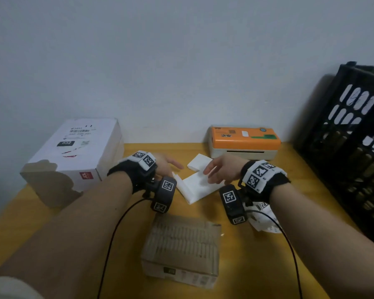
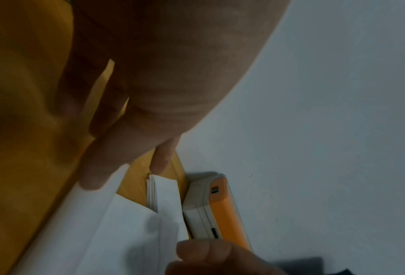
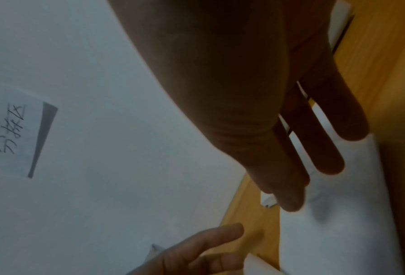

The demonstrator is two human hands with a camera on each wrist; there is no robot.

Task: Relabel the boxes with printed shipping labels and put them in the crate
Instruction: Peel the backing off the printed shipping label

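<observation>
A stack of white fan-fold label paper [image 1: 200, 186] lies on the yellow table in front of the orange-topped label printer [image 1: 244, 140]. My left hand [image 1: 172, 167] hovers at the stack's left edge with straight fingers and holds nothing. My right hand [image 1: 212, 174] is spread just over the top sheet [image 3: 338, 223], fingers straight, casting a shadow on it. A brown cardboard box [image 1: 181, 249] with its label stripped off sits nearest me. A larger white box [image 1: 73, 152] with a printed label stands at the left. The black crate [image 1: 350, 137] stands at the right.
A crumpled, peeled-off label [image 1: 266, 221] lies under my right wrist. A second small pile of label paper [image 1: 198, 161] lies nearer the printer [image 2: 220, 210]. The white wall is right behind the table, with a handwritten note [image 3: 8, 130] on it.
</observation>
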